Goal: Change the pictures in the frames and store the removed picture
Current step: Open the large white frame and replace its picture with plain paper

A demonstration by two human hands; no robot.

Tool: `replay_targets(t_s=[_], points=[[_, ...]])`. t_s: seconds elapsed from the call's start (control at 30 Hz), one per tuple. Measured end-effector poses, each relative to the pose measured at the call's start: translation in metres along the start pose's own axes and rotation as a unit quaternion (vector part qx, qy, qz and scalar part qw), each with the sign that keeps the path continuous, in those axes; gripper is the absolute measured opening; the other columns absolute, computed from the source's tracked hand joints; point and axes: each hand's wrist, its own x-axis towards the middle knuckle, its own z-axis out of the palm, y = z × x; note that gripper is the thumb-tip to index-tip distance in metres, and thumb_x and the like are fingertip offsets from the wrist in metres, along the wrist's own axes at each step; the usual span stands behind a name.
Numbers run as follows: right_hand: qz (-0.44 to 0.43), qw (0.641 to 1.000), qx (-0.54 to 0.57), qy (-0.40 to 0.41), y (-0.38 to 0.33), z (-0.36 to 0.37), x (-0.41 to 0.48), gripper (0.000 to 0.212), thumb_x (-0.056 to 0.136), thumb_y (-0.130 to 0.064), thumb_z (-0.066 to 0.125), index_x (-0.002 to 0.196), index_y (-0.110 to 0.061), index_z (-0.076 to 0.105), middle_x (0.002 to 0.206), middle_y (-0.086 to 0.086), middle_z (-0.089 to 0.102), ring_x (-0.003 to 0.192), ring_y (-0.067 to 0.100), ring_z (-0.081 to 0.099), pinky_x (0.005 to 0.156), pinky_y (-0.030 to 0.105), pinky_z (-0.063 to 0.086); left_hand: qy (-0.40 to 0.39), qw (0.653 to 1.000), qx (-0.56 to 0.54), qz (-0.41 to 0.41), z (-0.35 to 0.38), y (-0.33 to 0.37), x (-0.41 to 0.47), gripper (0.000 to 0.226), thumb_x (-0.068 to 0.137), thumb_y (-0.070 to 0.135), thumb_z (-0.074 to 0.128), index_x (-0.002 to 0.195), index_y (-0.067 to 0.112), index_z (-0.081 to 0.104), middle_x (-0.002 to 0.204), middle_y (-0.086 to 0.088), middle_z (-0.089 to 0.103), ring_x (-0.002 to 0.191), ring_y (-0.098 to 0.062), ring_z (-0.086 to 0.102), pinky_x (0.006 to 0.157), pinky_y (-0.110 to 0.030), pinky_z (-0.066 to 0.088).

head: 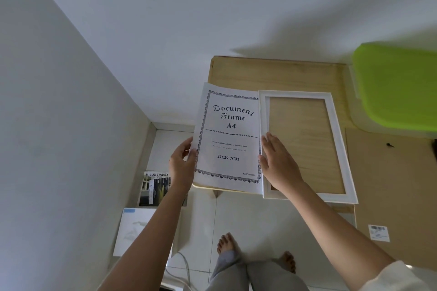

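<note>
Judging the printed sheet [228,139] just left of the white frame [335,139] to be light, floppy and easily creased, I have my left grip [181,165] pinching its edge away from the frame and my right grip [276,160] spread flat on the frame's left rail, and holding opposite edges should suit it best.

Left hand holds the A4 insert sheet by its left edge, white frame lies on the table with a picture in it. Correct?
No: the white frame holds no picture; the head view shows the wood of the table through its opening. The left hand does hold the sheet by its left edge.
</note>
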Motion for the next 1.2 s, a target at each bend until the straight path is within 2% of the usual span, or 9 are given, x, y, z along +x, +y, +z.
replay_targets(t_s=[0.17, 0.33, 0.43, 0.57, 0.73, 0.9, 1.0, 1.07, 1.2], points=[[0.006, 1.000, 0.007, -0.001, -0.001, 0.000, 0.000, 0.052, 0.098, -0.023, 0.038, 0.146, -0.007, 0.023, 0.156, 0.010, 0.016, 0.145, 0.021, 0.013, 0.116, 0.032, 0.016, 0.012, 1.000, -0.012, -0.010, -0.009, 0.004, -0.003, 0.033, 0.090, 0.002, 0.055, 0.122, 0.008, 0.058, 0.109, -0.007, 0.066, 0.095, -0.028, 0.064, 0.082, -0.045, 0.055], [0.004, 1.000, 0.009, -0.002, -0.004, -0.001, 0.000, 0.052, 0.098, -0.023, 0.038, 0.146, -0.008, 0.023, 0.156, 0.010, 0.016, 0.144, 0.021, 0.013, 0.116, 0.032, 0.017, 0.015, 1.000, -0.005, 0.000, -0.015, 0.008, -0.013, 0.032, 0.089, 0.004, 0.056, 0.121, 0.008, 0.059, 0.108, -0.008, 0.067, 0.092, -0.026, 0.064, 0.077, -0.040, 0.056], [0.001, 1.000, 0.009, -0.010, -0.004, -0.003, -0.001, 0.053, 0.099, -0.024, 0.037, 0.147, -0.009, 0.021, 0.156, 0.009, 0.014, 0.145, 0.020, 0.011, 0.117, 0.033, 0.017, 0.019, 1.000, 0.000, -0.002, -0.022, 0.007, -0.015, 0.031, 0.089, 0.003, 0.057, 0.119, 0.010, 0.061, 0.107, -0.006, 0.068, 0.093, -0.024, 0.065, 0.080, -0.039, 0.055], [0.004, 1.000, 0.012, -0.014, -0.004, -0.003, 0.001, 0.053, 0.098, -0.025, 0.038, 0.146, -0.009, 0.022, 0.156, 0.009, 0.014, 0.145, 0.021, 0.012, 0.117, 0.034, 0.020, 0.023, 1.000, -0.003, 0.000, -0.028, 0.008, -0.023, 0.031, 0.089, 0.001, 0.056, 0.118, 0.008, 0.061, 0.106, -0.008, 0.068, 0.091, -0.022, 0.064, 0.076, -0.030, 0.053], [0.005, 1.000, 0.013, -0.015, -0.006, -0.002, 0.004, 0.053, 0.098, -0.023, 0.038, 0.147, -0.010, 0.021, 0.156, 0.008, 0.015, 0.145, 0.021, 0.012, 0.116, 0.033, 0.020, 0.071, 0.997, 0.006, -0.014, -0.047, -0.001, -0.024, 0.030, 0.090, 0.005, 0.056, 0.119, 0.010, 0.061, 0.107, -0.009, 0.068, 0.092, -0.027, 0.065, 0.081, -0.046, 0.055], [0.016, 0.999, 0.013, -0.029, -0.008, -0.003, 0.005, 0.053, 0.098, -0.022, 0.038, 0.147, -0.010, 0.020, 0.157, 0.007, 0.012, 0.145, 0.021, 0.009, 0.117, 0.034, 0.019, 0.061, 0.998, -0.004, -0.011, -0.062, 0.003, -0.027, 0.030, 0.090, 0.007, 0.057, 0.119, 0.013, 0.060, 0.107, -0.006, 0.068, 0.091, -0.027, 0.066, 0.078, -0.048, 0.056], [0.019, 0.998, 0.058, -0.005, -0.019, -0.014, 0.005, 0.053, 0.097, -0.018, 0.040, 0.146, -0.010, 0.022, 0.157, 0.008, 0.012, 0.145, 0.020, 0.009, 0.116, 0.035, 0.021, 0.045, 0.998, -0.051, 0.013, -0.050, 0.025, -0.036, 0.029, 0.090, 0.005, 0.056, 0.119, 0.008, 0.059, 0.106, -0.008, 0.067, 0.089, -0.025, 0.065, 0.076, -0.039, 0.056], [0.002, 0.994, 0.110, 0.018, -0.032, -0.029, 0.010, 0.052, 0.097, -0.019, 0.042, 0.145, -0.012, 0.025, 0.157, 0.006, 0.012, 0.145, 0.018, 0.011, 0.114, 0.034, 0.025, 0.030, 0.996, -0.083, 0.033, -0.039, 0.039, -0.041, 0.028, 0.089, 0.005, 0.057, 0.117, 0.010, 0.060, 0.109, -0.011, 0.067, 0.092, -0.030, 0.065, 0.078, -0.043, 0.055], [-0.035, 0.972, 0.232, 0.022, -0.066, -0.069, 0.026, 0.052, 0.098, -0.022, 0.042, 0.147, -0.016, 0.024, 0.155, 0.003, 0.021, 0.142, 0.014, 0.019, 0.108, 0.019, 0.014, -0.013, 0.991, -0.115, 0.061, -0.015, 0.062, -0.054, 0.027, 0.089, 0.006, 0.058, 0.114, 0.016, 0.061, 0.110, -0.008, 0.068, 0.098, -0.029, 0.065, 0.085, -0.048, 0.054]])
